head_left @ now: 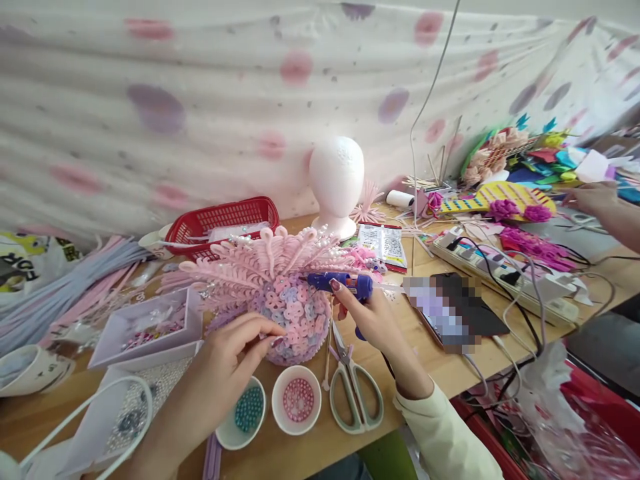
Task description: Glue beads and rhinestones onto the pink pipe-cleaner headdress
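A pink and lilac headpiece point(295, 313) of small fuzzy flowers with pink feather-like fronds point(235, 267) lies on the table before me. My right hand point(367, 310) is wrapped round a blue glue gun point(327, 283), its nozzle pointing left over the flowers. At the flowers' left edge, the thumb and forefinger of my left hand point(240, 353) are pinched together; what is between them, if anything, is too small to tell. Below stand a cup of teal beads point(249, 408) and a cup of pink beads point(299, 400). Scissors point(355, 393) lie under my right wrist.
A white foam head point(337, 180) stands behind, beside a red basket point(220, 227). Lilac trays point(150, 327) of beads sit left, near pipe cleaners point(75, 287). Rightward are a phone point(440, 313), a cabled power strip point(505, 280) and another person's hand point(595, 200).
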Action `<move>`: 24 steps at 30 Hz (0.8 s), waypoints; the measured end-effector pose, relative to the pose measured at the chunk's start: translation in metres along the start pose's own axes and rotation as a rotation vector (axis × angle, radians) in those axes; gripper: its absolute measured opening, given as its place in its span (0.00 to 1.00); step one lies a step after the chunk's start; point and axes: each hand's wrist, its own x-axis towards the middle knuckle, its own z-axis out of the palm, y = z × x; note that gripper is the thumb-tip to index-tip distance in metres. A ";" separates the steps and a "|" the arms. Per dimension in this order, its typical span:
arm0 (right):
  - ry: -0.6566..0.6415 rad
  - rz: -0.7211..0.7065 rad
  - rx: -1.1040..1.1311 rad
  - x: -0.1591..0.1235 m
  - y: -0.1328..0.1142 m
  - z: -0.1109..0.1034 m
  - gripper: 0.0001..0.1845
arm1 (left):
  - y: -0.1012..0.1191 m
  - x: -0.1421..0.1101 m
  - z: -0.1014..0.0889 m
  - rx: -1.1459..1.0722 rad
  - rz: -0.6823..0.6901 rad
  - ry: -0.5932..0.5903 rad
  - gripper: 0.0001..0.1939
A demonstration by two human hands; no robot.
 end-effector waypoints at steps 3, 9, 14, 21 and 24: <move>0.002 -0.018 -0.026 0.001 -0.001 -0.001 0.27 | -0.004 0.003 -0.002 0.008 -0.031 0.078 0.12; -0.020 -0.057 -0.043 0.002 -0.005 -0.001 0.28 | -0.006 0.006 -0.006 -0.021 -0.011 0.141 0.11; -0.052 -0.053 -0.081 0.004 -0.006 -0.004 0.27 | 0.000 0.007 -0.005 -0.038 0.002 0.228 0.10; -0.079 -0.020 -0.193 0.002 -0.022 -0.018 0.26 | -0.001 0.015 -0.001 -0.056 0.043 0.347 0.06; 0.001 -0.021 -0.111 -0.009 -0.022 -0.023 0.27 | 0.001 0.026 0.003 -0.043 0.097 0.387 0.06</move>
